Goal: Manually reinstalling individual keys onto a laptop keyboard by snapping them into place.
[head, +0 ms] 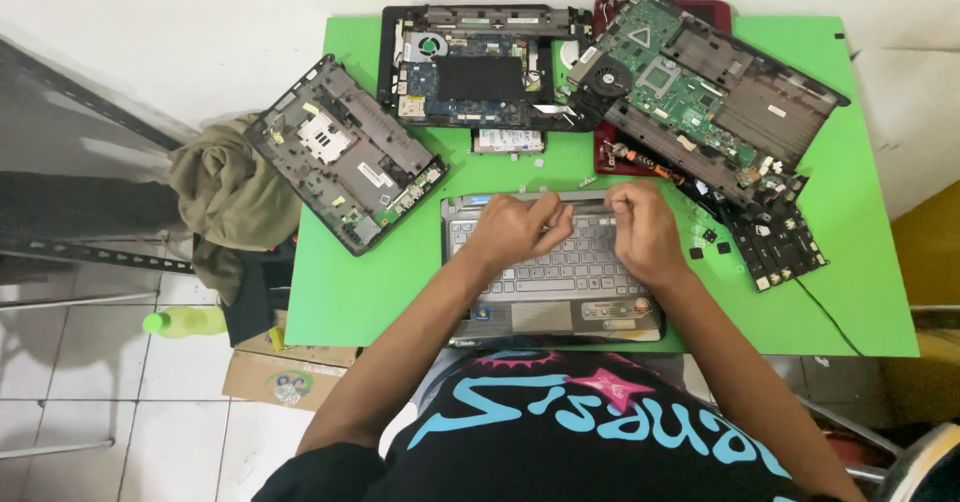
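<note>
Both hands are on the silver laptop base [553, 274], which sits at the near edge of the green bench [860, 262], right in front of the person. The left hand [518, 227] lies palm down over the upper keys, fingers curled and reaching toward the strip above the keyboard [560, 267]; it grips nothing I can make out. The right hand [645, 227] is beside it, fingers bent down and pressed at the top edge of the keyboard near the right corner. Whether it pinches something small there, I cannot tell. The two hands are near each other, fingertips almost meeting at the top strip.

Around them: a dark laptop shell [345, 152] lies tilted at the left, an opened laptop with a fan and board [470, 67] sits at the far edge, and a green circuit board in a black frame [700, 92] lies angled at the right, over a red casing [610, 152]. A small black panel [775, 242] rests just right of the right hand. An olive cloth [225, 197] hangs off the bench's left side.
</note>
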